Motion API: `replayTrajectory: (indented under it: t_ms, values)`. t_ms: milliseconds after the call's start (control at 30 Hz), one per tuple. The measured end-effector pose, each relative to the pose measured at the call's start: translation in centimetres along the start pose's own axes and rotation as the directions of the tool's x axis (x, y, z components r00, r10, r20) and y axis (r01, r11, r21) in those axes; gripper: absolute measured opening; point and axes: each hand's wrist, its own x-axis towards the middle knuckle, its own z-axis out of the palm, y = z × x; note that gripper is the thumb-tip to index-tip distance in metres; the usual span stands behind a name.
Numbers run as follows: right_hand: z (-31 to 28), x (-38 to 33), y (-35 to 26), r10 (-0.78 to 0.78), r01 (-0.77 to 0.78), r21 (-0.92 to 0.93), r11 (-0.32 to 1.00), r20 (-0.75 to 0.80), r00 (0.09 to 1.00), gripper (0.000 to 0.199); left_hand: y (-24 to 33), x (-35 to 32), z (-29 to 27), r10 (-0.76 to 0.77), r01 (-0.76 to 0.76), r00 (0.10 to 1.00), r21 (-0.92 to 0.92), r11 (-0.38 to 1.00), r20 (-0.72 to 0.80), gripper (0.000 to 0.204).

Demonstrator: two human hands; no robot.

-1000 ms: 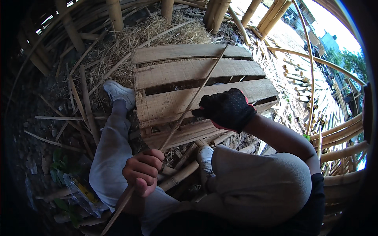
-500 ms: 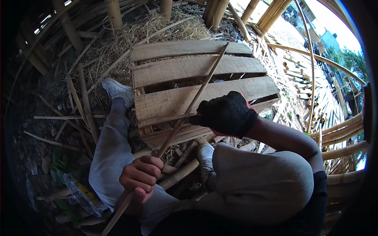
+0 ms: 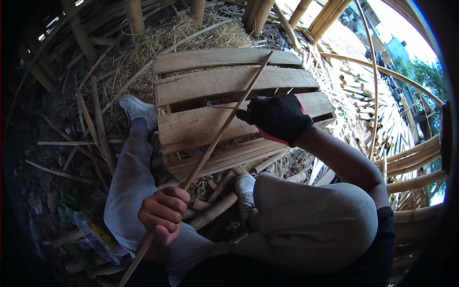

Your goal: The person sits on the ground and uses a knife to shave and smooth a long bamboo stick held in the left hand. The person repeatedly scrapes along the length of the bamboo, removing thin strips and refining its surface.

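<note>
My bare left hand is closed around a long, thin bamboo strip near my left thigh. The strip slants away to the right over a low slatted wooden platform, its far tip over the farthest slat. My right hand, in a black and red glove, is closed above the platform's right part. From its fingers a thin knife blade points left across the strip, seen nearly edge-on. The glove hides the knife's handle.
Dry straw lies behind the platform. Loose bamboo pieces litter the ground at left, and thicker ones lie between my feet. A plastic bag is at lower left. Bamboo posts stand at the back; stacked poles lie right.
My right hand and the knife have moved away from me along the strip, toward its far end. The left hand keeps its hold, and the whole view has shifted slightly.
</note>
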Motion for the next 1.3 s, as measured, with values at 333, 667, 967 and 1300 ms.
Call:
replayTrajectory:
  t_ms: [333, 667, 967, 1300]
  values:
    - [0.9, 2.0, 3.3, 0.175, -0.175, -0.003, 0.985, 0.103, 0.979, 0.044, 1.3, 0.5, 0.3, 0.036, -0.036, 0.999, 0.029, 0.999, -0.003, 0.065]
    - [0.6, 1.6, 1.5, 0.207, -0.230, 0.130, 0.965, 0.169, 0.964, 0.044, 0.9, -0.8, 0.4, 0.044, -0.040, 0.988, 0.029, 0.999, -0.148, 0.063]
    - [2.0, 0.8, 7.0, 0.291, -0.276, -0.101, 0.956, 0.188, 0.938, 0.035, 1.2, -0.1, 0.8, 0.014, -0.010, 0.990, 0.027, 1.000, -0.144, 0.064]
    - [0.7, 1.3, 5.6, 0.305, -0.300, -0.062, 0.952, 0.267, 0.914, 0.040, 1.7, 1.1, -0.6, -0.018, 0.029, 0.988, -0.065, 0.997, 0.156, 0.065]
